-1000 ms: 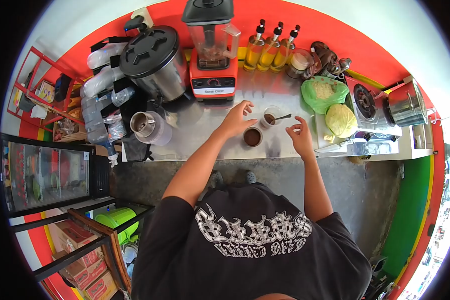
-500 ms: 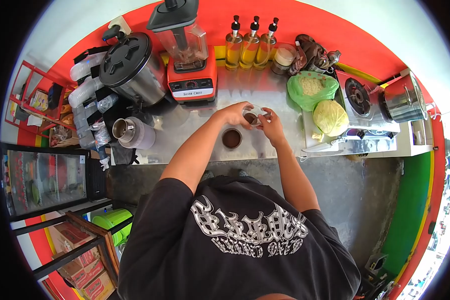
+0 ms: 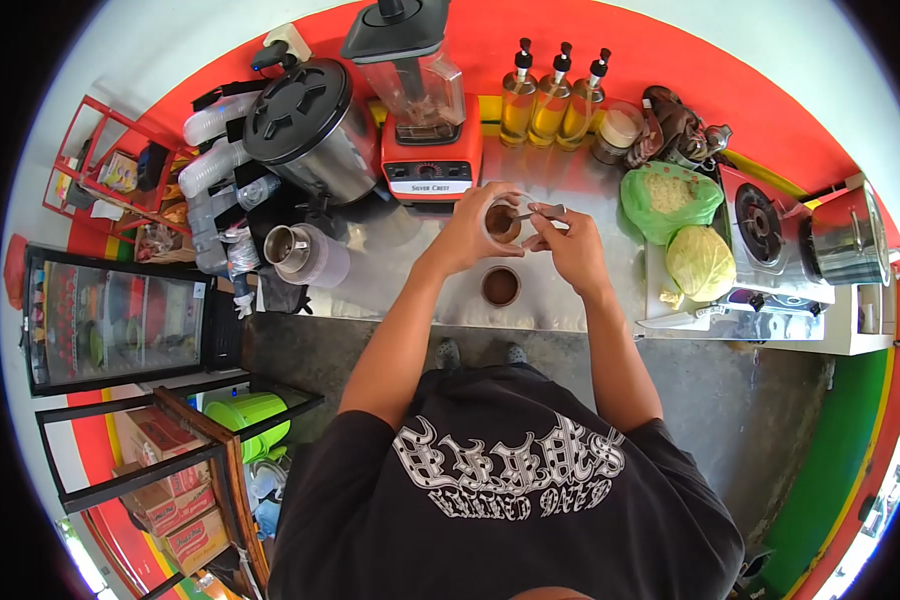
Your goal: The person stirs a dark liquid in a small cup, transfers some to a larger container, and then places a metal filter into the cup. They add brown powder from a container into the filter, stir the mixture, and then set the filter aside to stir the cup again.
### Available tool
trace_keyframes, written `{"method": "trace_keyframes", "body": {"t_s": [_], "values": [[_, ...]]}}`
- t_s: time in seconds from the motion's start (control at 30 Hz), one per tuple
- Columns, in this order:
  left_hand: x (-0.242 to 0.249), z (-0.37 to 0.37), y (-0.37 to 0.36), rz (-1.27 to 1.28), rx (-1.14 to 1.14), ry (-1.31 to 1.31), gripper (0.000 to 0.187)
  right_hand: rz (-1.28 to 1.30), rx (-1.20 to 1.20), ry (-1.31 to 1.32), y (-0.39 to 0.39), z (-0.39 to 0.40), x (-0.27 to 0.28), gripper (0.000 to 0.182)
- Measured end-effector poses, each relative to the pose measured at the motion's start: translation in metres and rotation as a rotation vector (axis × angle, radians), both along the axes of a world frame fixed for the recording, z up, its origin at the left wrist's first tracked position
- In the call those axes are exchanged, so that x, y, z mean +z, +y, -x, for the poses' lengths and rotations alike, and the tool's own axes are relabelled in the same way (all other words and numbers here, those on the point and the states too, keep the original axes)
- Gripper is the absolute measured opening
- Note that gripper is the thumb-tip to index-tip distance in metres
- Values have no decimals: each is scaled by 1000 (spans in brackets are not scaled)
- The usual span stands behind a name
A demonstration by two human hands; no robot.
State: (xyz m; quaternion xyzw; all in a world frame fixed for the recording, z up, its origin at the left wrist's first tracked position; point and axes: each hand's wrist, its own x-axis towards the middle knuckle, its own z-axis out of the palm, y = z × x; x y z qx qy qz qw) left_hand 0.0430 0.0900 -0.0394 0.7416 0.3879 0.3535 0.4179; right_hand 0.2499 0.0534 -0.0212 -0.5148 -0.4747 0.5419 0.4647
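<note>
My left hand (image 3: 470, 235) is wrapped round a clear cup (image 3: 503, 222) with brown contents, tilted so its mouth faces me, above the metal counter. In my right hand (image 3: 574, 248), the fingers pinch what looks like a metal spoon (image 3: 554, 211); its inner end reaches the cup's rim, and its tip is hard to make out. A second cup (image 3: 501, 287), holding dark brown contents, stands upright on the counter just below my hands and apart from them.
Behind my hands stands a red blender (image 3: 431, 165), with three pump bottles (image 3: 551, 105) to its right. A flask (image 3: 308, 255) is on the left. On the right are a cabbage (image 3: 700, 263), a green bag (image 3: 672, 200), a knife (image 3: 675, 318) and a stove (image 3: 760, 225).
The view has shifted, so the counter appears farther right. The held cup is now tipped more towards me, and the metal spoon shows in my right hand at its rim.
</note>
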Motion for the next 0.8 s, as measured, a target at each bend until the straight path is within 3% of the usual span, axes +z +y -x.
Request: {"method": "trace_keyframes", "body": {"t_s": [0.13, 0.2, 0.33, 0.47, 0.53, 0.67, 0.8], "values": [[-2, 9, -34, 90, 131, -199, 85, -73, 15, -36, -15, 15, 18, 24], [-13, 15, -54, 57, 199, -178, 85, -338, -11, -394, -23, 20, 28, 19], [-23, 26, -87, 39, 305, -158, 82, -428, 154, -268, -36, 25, 21, 18], [-32, 35, -109, 21, 358, -94, 81, -535, 278, -301, -52, 26, 11, 20], [-34, 36, -116, 0, 385, -60, 81, -756, 278, -320, -58, 27, 1, 22], [-41, 36, -123, -67, 373, -25, 82, -707, 263, -345, -72, 23, -26, 20], [-39, 29, -127, 8, 384, -45, 79, -315, 138, -221, -88, 22, -40, 18]]}}
